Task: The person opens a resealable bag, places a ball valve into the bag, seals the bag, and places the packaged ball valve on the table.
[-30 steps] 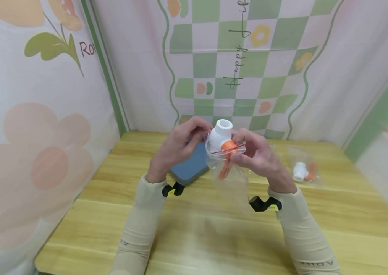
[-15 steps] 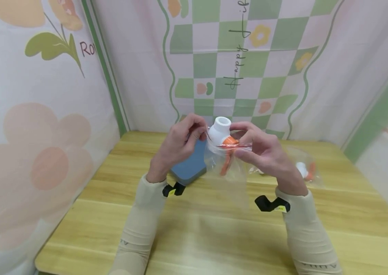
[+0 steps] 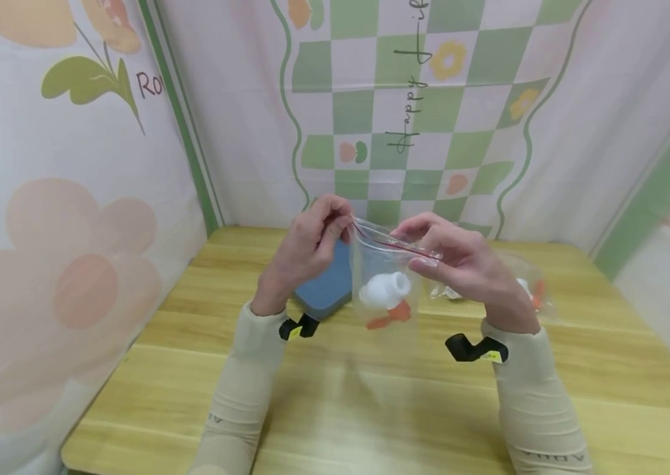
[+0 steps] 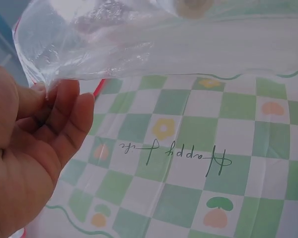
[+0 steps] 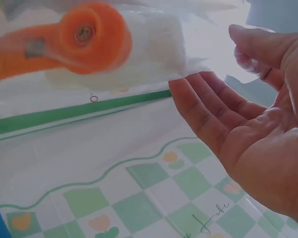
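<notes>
A clear zip-lock bag (image 3: 385, 254) with a red stripe along its mouth hangs between the hands above the table. Inside it lies a white plastic ball valve (image 3: 386, 290) with an orange handle (image 5: 97, 39). My left hand (image 3: 314, 241) pinches the bag's left top corner between thumb and fingers, as the left wrist view also shows. At the right end of the mouth, my right hand (image 3: 459, 257) holds the bag edge with its thumb and a finger. Its other fingers (image 5: 201, 109) extend along the bag's far side.
Behind the left hand, a blue-grey flat box (image 3: 326, 287) sits on the wooden table (image 3: 192, 376). Another bagged valve with an orange handle (image 3: 539, 295) lies at the right, partly hidden by the right wrist. Patterned curtains (image 3: 406, 105) enclose the table's back and sides.
The valve has dropped from the bag's mouth down into the bag. My right hand has shifted right, stretching the mouth flatter, while the left hand has risen slightly and kept its pinch.
</notes>
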`<state>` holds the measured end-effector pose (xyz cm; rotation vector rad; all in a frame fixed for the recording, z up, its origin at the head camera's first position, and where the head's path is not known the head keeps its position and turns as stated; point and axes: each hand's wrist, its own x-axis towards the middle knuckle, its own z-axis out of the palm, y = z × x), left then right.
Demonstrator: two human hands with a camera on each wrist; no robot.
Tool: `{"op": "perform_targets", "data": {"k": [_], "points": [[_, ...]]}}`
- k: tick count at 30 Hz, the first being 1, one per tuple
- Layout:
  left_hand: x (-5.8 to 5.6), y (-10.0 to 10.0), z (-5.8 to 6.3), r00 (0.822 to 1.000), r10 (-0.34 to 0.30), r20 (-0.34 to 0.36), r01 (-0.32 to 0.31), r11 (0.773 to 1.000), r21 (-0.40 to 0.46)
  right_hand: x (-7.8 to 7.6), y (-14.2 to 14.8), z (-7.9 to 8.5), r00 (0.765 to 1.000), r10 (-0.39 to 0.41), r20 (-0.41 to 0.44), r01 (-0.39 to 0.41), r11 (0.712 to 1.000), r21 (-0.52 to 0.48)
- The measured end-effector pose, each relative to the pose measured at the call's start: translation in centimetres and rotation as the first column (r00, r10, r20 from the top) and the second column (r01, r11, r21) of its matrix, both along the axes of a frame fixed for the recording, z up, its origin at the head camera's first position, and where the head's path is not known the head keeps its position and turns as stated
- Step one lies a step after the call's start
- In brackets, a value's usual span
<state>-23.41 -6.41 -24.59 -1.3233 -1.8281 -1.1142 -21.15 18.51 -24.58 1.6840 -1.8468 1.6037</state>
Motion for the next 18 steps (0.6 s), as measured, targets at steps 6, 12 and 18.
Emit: {"op": "perform_targets", "data": {"k": [6,12,18], "points": [[0.2,-0.1,0.3,1.000,-0.006,0.016,0.006,0.999,0.033,-0.7,1.0,-0.1,0.998,-0.014,0.054,0.012,0.999,0.033],[0.3,0.1,0.3,1.000,0.021,0.020,-0.022,1.000,0.021,-1.0,2.7,-0.3,0.994,-0.072,0.085,0.054,0.978,0.204],[0.3,0.4,0.1,0.996,0.083,0.035,-0.081,0.996,-0.040,-0.9,3.6,0.0,0.976,-0.220,-0.001,0.203,0.900,0.386]]}}
